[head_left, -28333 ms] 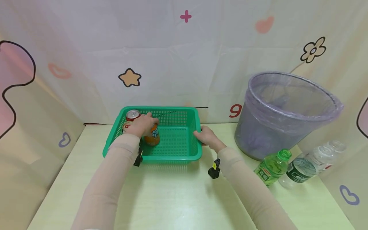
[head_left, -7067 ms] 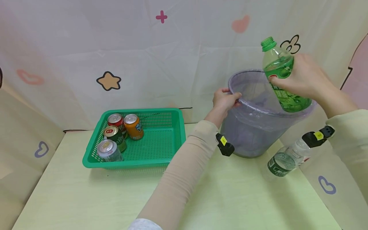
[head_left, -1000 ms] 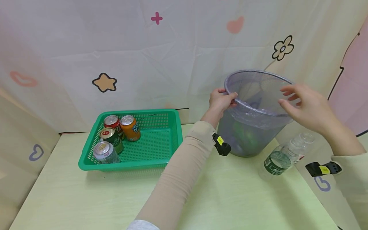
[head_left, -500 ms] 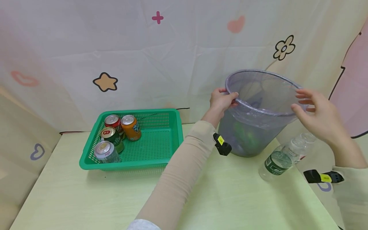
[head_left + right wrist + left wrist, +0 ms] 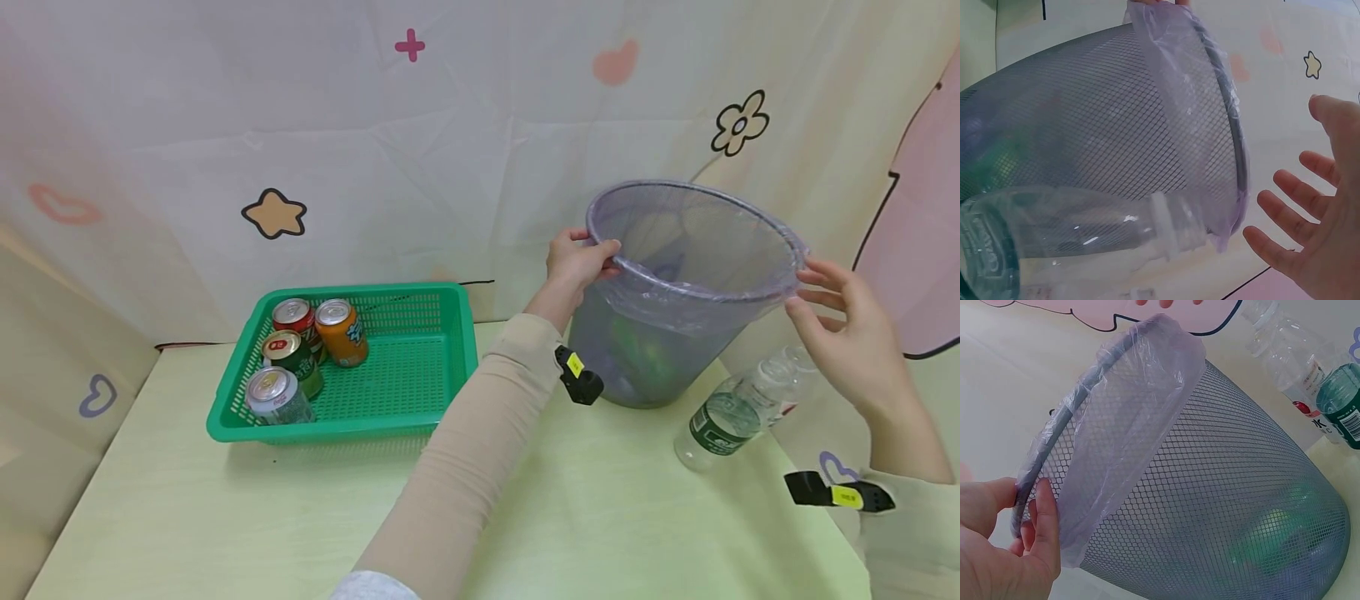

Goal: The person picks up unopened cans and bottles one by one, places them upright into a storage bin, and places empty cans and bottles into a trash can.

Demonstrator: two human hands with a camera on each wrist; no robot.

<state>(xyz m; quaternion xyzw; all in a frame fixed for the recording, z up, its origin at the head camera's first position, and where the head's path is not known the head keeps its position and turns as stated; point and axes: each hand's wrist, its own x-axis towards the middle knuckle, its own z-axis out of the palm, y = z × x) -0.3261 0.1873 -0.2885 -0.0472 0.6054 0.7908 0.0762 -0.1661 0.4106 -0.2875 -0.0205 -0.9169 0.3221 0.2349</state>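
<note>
In the head view my left hand [image 5: 573, 268] pinches the near-left rim of a wire-mesh waste bin [image 5: 611, 350], thumb inside and fingers outside. A thin purple bag [image 5: 1129, 412] lines the bin and folds over its rim. Through the mesh a green bottle [image 5: 1269, 540] shows blurred at the bottom. My right hand [image 5: 855, 342] holds nothing. Its fingers are spread beside the bin's right rim, apart from it in the right wrist view. Below that hand stands a clear plastic bottle [image 5: 723, 425] with a dark green label, and another clear bottle [image 5: 1300, 369] stands behind it.
On the left of the table sits a green plastic basket [image 5: 337, 430]. Its left side holds a red can [image 5: 294, 315], an orange can [image 5: 342, 333], a green can [image 5: 292, 362] and a silver can [image 5: 279, 398]. A printed curtain [image 5: 450, 167] hangs close behind.
Earlier my left hand held the orange can in the basket. Later my right hand held the green bottle over the bin; now it lies inside. My right hand has moved right and down past the rim.
</note>
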